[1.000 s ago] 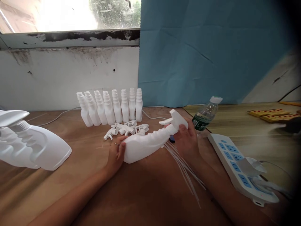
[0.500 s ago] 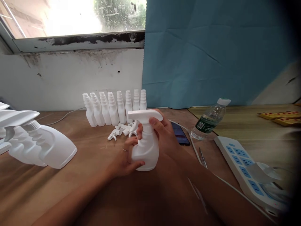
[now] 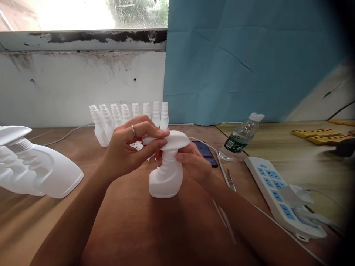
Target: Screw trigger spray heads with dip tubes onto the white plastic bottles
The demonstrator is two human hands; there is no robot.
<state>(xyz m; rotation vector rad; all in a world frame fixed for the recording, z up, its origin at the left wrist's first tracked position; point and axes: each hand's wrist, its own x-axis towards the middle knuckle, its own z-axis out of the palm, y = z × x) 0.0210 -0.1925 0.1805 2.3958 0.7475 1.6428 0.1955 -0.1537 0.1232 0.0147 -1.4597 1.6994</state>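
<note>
A white spray bottle (image 3: 166,181) stands upright on the brown table in front of me, with a white trigger head (image 3: 177,139) on its neck. My left hand (image 3: 133,144), a ring on one finger, pinches the nozzle end of the trigger head between thumb and fingers. Around the bottle's neck, just below the head, my right hand (image 3: 194,162) is closed. Behind my left hand, loose white trigger parts (image 3: 137,145) are mostly hidden. Farther back stands a row of open-necked white bottles (image 3: 100,123), partly covered by that hand.
Spray bottles with heads (image 3: 55,170) stand at the left. To the right are a phone (image 3: 206,153), a water bottle (image 3: 238,138), a thin pointed metal tool (image 3: 231,180) and a white power strip (image 3: 273,188) with cables. Yellow strips (image 3: 316,133) lie farther right.
My left hand has moved from the bottle's lower body up to the nozzle end of the head. My right hand has slid down from the head to the neck. The view has shifted slightly.
</note>
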